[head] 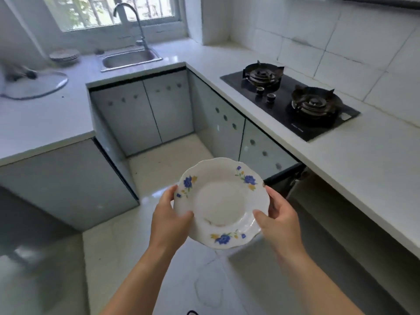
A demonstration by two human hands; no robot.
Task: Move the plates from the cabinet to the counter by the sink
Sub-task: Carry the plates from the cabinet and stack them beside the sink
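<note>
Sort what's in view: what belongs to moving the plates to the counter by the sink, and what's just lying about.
Job: flowered plate, held at its rim by left hand and right hand; stack of plates on the counter beside the sink.
Lying about: glass lid, stove, tap.

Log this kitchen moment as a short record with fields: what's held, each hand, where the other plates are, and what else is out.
Held: floral plate
Left hand: grips the plate's left rim
Right hand: grips the plate's right rim
Other plates: plate stack on the counter left of the sink
Also out: glass lid, gas hob
Status: held plate not yet set down
</note>
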